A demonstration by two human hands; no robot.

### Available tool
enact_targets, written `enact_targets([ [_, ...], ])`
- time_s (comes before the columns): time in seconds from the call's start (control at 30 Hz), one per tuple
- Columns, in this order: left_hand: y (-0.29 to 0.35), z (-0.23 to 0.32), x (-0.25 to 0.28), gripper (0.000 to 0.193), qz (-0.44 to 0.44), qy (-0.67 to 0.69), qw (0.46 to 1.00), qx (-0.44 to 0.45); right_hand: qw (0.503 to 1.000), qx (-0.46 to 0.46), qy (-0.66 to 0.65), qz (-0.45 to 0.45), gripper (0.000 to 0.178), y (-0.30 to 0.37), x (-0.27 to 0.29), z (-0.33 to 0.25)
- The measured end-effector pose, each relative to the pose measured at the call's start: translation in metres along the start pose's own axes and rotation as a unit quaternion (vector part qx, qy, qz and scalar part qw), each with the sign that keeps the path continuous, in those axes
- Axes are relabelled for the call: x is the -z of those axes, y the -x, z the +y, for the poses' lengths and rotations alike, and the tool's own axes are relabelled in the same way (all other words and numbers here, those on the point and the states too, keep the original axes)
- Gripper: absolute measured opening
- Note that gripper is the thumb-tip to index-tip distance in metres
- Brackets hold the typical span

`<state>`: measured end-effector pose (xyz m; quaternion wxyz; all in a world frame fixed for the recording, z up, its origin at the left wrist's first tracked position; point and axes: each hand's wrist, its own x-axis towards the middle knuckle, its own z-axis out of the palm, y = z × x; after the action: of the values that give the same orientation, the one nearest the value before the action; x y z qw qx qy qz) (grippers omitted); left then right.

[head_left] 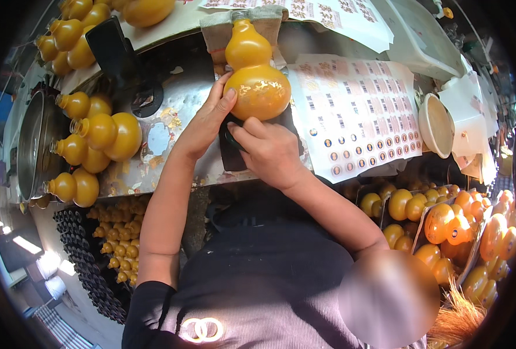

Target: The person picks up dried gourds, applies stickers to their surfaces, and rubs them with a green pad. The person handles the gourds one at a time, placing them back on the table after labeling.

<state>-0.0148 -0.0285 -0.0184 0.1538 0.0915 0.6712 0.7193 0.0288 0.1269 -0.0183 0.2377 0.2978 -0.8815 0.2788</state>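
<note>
A yellow gourd-shaped bottle (260,93) lies on its side at the middle of the work table, its clear neck away from me on a folded cloth (212,36). Pale, partly patchy lettering marks its lower bulb. My left hand (211,116) grips that bulb from the left, thumb on top. Just under the bottle's base, my right hand (271,150) is closed with its knuckles against or very near it. A dark, green-edged thing (231,138) shows by the curled right fingers; its kind is hidden. Beneath both hands runs a dark cloth.
Printed sticker sheets (357,116) lie to the right, beside a round bowl (436,125) and a translucent bin (424,38). More yellow gourd bottles (100,135) stand at the left, near a phone on a stand (110,46). Crates of gourds (412,203) flank me below the table edge.
</note>
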Motion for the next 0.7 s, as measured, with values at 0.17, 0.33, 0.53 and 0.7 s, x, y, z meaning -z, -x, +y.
enact_targets([
  [0.17, -0.005, 0.002, 0.000, 0.072, 0.072, -0.010, 0.997, -0.028, 0.946, -0.153, -0.287, -0.019, 0.019, 0.010, 0.051, 0.008],
  [0.33, -0.007, 0.014, -0.017, 0.085, 0.090, 0.034, 0.995, -0.030, 0.689, -0.458, -0.559, -0.057, 0.029, -0.014, 0.090, 0.064],
  [0.53, -0.012, 0.017, -0.017, 0.084, 0.063, -0.003, 0.998, 0.001, 0.836, -0.399, -0.342, -0.159, 0.056, -0.049, 0.054, 0.092],
  [0.7, -0.011, 0.016, -0.009, 0.080, 0.017, 0.051, 0.998, 0.019, 0.786, -0.379, -0.441, -0.213, 0.060, -0.056, 0.042, 0.099],
])
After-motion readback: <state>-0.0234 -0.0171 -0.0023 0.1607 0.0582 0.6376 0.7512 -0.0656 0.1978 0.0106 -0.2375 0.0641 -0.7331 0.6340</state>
